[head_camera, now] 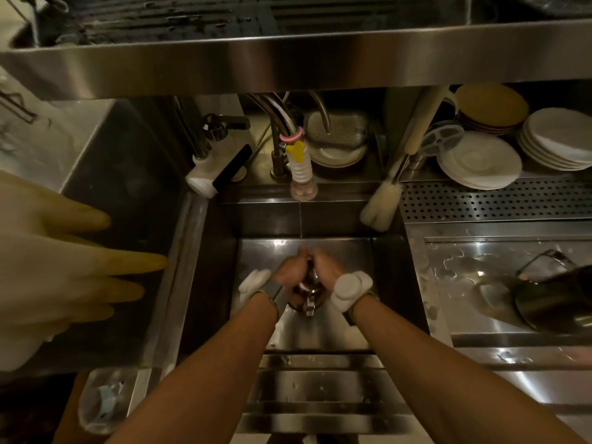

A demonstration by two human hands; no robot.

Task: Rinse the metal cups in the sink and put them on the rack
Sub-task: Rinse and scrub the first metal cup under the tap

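Deep in the steel sink (339,334), my left hand (292,271) and my right hand (326,267) are closed together around a metal cup (307,291), which shows only partly between them. A thin stream of water falls from the tap nozzle (302,184) onto my hands. A white device is strapped on each wrist. The overhead steel rack (224,59) runs across the top of the view. A dark metal cup (551,302) lies on its side on the wet drainboard at the right.
Pale rubber gloves (64,264) hang at the left over the sink's edge. A soap dispenser (217,168) and a bottle brush (384,203) stand behind the sink. Stacks of plates (480,161) sit at the back right beside a perforated tray (496,200).
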